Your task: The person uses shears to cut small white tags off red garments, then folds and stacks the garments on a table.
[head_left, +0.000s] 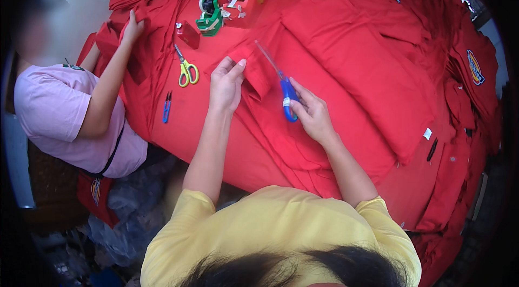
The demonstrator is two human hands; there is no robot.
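Between thumb and fingers, my left hand pinches the edge of a red garment and lifts it a little off the table. My right hand is closed round the blue handles of a pair of scissors. Their blades point up and to the left, toward the lifted cloth, and look slightly blurred. To the right of the scissors, a broad folded stack of red garments covers much of the table.
Yellow-handled scissors and blue thread snips lie to the left. Farther back stand a green tape dispenser, a red tape dispenser and a small red box. At left, a co-worker in a pink shirt handles red cloth.
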